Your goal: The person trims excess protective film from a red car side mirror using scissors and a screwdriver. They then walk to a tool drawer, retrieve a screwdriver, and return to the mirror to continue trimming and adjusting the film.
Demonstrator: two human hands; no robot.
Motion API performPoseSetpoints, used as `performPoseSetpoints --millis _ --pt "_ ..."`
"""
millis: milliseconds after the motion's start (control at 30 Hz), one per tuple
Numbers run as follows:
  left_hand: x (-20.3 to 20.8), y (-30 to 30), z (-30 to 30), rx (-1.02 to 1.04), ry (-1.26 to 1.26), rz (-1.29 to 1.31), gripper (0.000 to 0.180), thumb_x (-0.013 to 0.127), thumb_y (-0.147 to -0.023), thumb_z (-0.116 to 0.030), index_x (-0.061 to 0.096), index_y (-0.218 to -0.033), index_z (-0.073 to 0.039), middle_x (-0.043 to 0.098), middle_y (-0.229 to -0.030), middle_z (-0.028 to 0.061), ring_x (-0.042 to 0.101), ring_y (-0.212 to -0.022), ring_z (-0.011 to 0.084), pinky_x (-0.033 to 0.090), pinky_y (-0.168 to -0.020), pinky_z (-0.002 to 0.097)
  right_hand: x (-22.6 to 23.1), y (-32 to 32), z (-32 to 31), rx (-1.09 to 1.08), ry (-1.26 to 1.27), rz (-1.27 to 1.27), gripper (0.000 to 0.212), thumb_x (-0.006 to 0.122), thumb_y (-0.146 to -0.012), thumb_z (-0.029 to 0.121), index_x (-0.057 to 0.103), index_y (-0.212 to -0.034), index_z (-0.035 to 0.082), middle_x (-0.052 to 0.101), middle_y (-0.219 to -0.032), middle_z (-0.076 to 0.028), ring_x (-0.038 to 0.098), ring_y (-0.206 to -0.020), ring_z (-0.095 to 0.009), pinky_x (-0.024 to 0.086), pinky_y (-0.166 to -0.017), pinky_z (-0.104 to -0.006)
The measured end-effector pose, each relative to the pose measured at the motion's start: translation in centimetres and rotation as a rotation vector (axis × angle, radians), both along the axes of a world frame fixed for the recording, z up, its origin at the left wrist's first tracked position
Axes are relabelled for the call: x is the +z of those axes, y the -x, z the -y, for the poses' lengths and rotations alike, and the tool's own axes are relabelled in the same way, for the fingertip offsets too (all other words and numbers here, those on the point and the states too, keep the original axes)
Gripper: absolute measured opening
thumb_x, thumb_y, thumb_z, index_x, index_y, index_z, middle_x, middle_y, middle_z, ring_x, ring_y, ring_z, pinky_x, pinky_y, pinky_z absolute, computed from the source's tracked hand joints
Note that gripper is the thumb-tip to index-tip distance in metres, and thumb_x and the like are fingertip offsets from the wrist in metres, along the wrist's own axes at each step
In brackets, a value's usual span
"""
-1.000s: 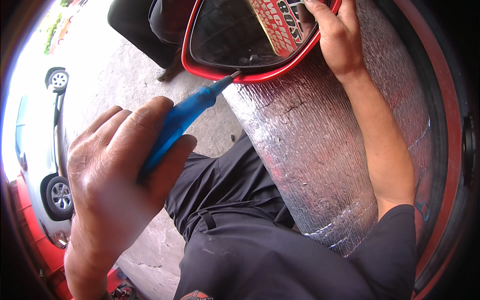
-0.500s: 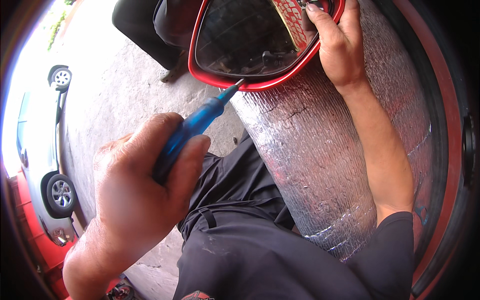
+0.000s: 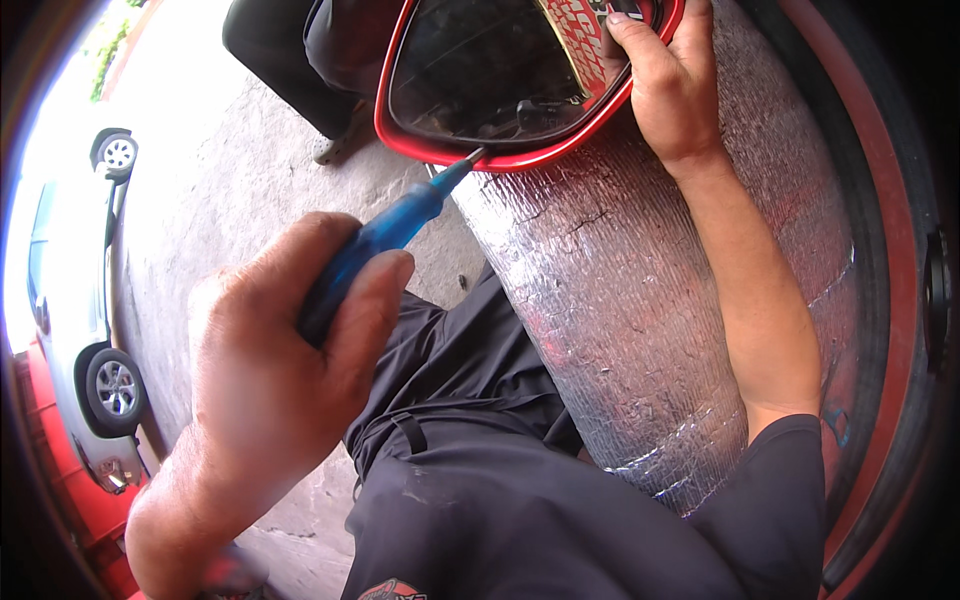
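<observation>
My left hand point(image 3: 285, 335) is closed round a screwdriver point(image 3: 385, 228) with a clear blue handle. Its shaft slants up to the right, and the tip meets the lower rim of a red side mirror point(image 3: 530, 158), where the dark glass and the housing come together. At the top right, my right hand point(image 3: 683, 85) grips the mirror's right edge, the thumb on the front and the fingers largely hidden behind. Red lettering on a pale patch shows in the mirror glass point(image 3: 470, 70).
Crinkled silver foil sheeting point(image 3: 620, 300) covers a broad surface under the mirror, beside a dark rubber seal and red edge at right. A person's dark-clothed leg point(image 3: 280, 60) stands at the upper left. Over the concrete floor point(image 3: 200, 200) a silver car point(image 3: 75, 300) is parked far left.
The mirror and my right hand have shifted slightly up and left in the picture. The screwdriver has moved slightly with them, its tip still at the lower rim.
</observation>
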State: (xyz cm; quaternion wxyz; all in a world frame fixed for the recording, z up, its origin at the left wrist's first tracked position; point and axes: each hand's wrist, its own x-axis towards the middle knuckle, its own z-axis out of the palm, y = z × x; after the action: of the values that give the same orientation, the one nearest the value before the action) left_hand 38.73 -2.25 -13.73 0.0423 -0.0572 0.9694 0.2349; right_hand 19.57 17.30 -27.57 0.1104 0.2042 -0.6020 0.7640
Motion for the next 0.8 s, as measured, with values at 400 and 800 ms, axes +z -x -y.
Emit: performPoseSetpoints --millis 400,800 --pt "0.7 0.3 0.4 -0.121 0.210 -0.018 0.023 0.076 -0.092 -0.015 0.069 -0.108 0.001 0.063 -0.072 0.0113 0.061 -0.060 0.0162 0.047 -0.059 0.0317 2.4 2.3 -0.5 -0.178 -0.147 0.091 0.034 0.055 -0.092 0.002 0.050 -0.125 -0.002 0.062 -0.112 -0.011 0.061 -0.097 -0.016 0.052 -0.082 -0.0300" --pt "1.9 1.9 0.6 0.003 0.120 0.037 0.024 0.074 -0.095 -0.018 0.071 -0.109 0.002 0.065 -0.074 0.0069 0.059 -0.064 0.0114 0.047 -0.061 0.0282 4.4 6.1 -0.1 -0.243 -0.189 0.187 0.035 0.062 -0.083 -0.004 0.062 -0.118 -0.006 0.069 -0.102 -0.016 0.066 -0.095 -0.025 0.054 -0.084 -0.0342"
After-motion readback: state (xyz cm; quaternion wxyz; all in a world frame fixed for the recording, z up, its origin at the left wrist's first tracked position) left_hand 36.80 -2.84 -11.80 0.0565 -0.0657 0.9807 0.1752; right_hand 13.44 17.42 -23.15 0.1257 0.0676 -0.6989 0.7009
